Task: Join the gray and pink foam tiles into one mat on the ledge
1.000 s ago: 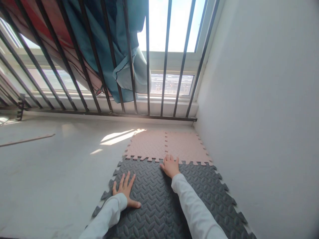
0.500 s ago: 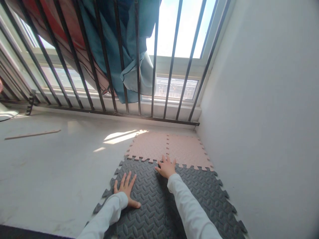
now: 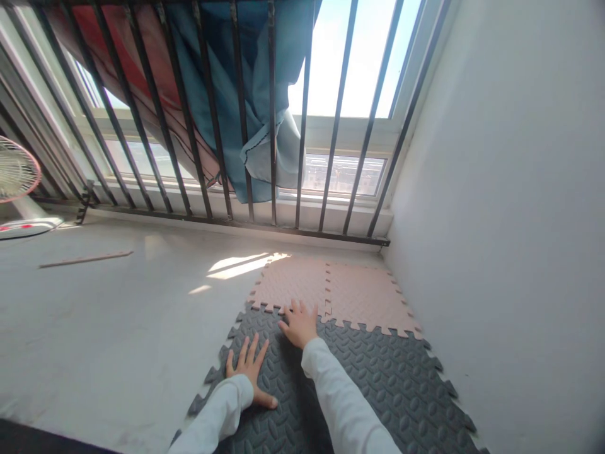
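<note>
Dark grey foam puzzle mats (image 3: 378,384) lie on the floor, joined to two pink foam mats (image 3: 363,296) nearer the window. My left hand (image 3: 250,369) lies flat on the left grey mat with its fingers spread. My right hand (image 3: 299,325) presses flat, fingers apart, on the toothed seam where the grey mat meets the left pink mat (image 3: 293,284). Both arms wear white sleeves. Neither hand holds anything.
A white wall (image 3: 496,221) runs along the mats' right side. Black window bars (image 3: 236,126) with blue and red cloth (image 3: 222,82) hanging behind them close the far end. Bare concrete floor (image 3: 108,328) lies left, with a thin wooden strip (image 3: 85,258) and a fan (image 3: 16,180).
My right hand has slid left along the grey-pink seam. The left hand stays flat on the grey mat. The view has shifted so a fan now shows at the left.
</note>
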